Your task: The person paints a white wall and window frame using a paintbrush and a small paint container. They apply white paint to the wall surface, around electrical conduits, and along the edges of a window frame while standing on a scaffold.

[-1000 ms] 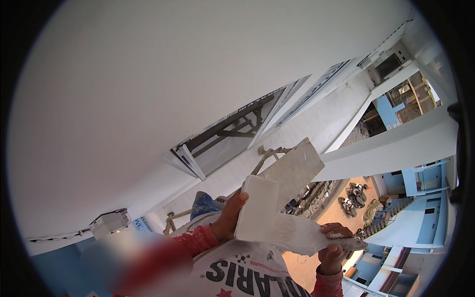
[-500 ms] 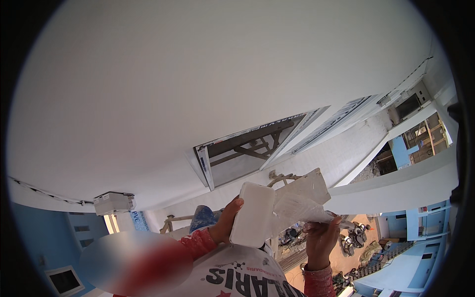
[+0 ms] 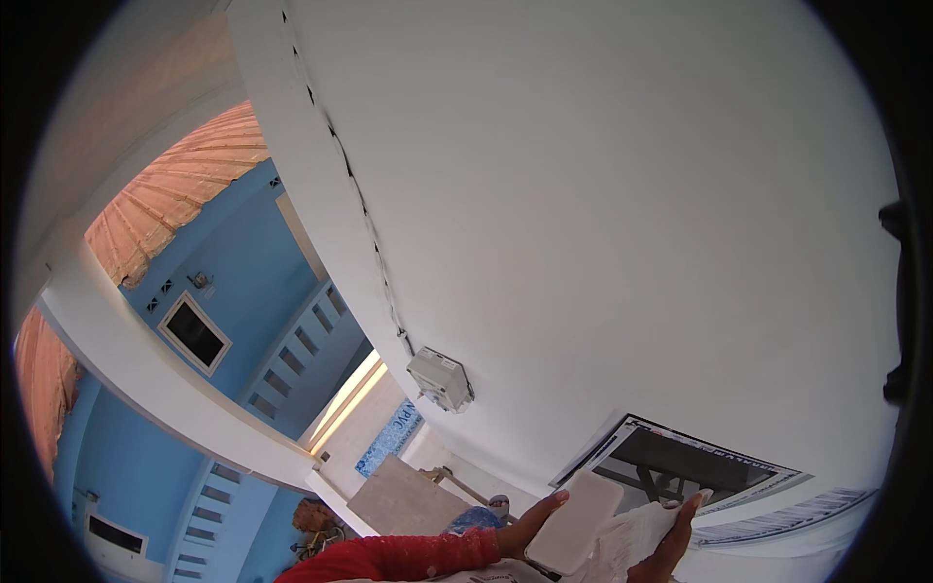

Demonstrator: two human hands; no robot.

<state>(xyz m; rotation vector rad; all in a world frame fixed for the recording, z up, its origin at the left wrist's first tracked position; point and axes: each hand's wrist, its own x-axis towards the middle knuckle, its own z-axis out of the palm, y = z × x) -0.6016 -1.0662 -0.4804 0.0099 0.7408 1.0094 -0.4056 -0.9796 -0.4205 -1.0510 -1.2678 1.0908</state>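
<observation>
My left hand (image 3: 525, 530), in a red sleeve, grips a white rectangular plastic tray (image 3: 578, 520) low in the picture, thumb along its edge. Just right of it, my right hand (image 3: 671, 544) holds a wide brush (image 3: 627, 539) coated in white, partly cut off by the lower edge and overlapping the tray's side; its handle is hidden. My blue-clad leg (image 3: 466, 520) shows behind the red sleeve.
A white wall (image 3: 622, 214) fills the upper right, with a cable run, a grey box (image 3: 439, 379) and a dark-paned window (image 3: 680, 457). A worn board (image 3: 403, 496) on scaffolding lies below left. A white beam (image 3: 146, 360) crosses before blue buildings with orange roofs.
The view has swung left, bringing blue buildings and roofs into sight and dropping both hands toward the lower edge. Tray and brush are still held.
</observation>
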